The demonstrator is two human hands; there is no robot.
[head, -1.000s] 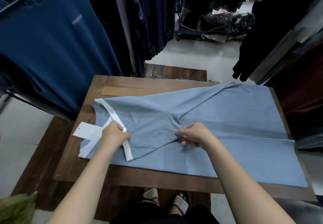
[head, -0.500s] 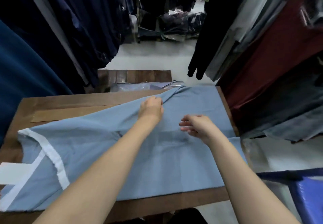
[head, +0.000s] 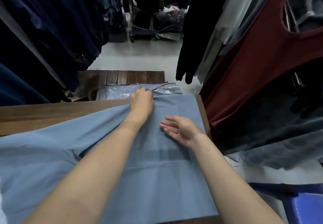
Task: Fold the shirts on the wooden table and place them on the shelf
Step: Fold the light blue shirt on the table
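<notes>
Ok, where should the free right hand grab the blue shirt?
Pinch the blue shirt at its far right corner, coming from the right side of the wooden table: it lies flat and free there, beside where the left hand grips the far edge. The right hand hovers open nearby.

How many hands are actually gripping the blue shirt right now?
1. The left hand grips the blue shirt at its far edge. The right hand is open over the cloth, gripping nothing. Both hands are in view.

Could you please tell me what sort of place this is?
Probably a clothing shop or stockroom: dark hanging garments crowd both sides, and a plastic-wrapped bundle lies beyond the brown wooden table.
</notes>
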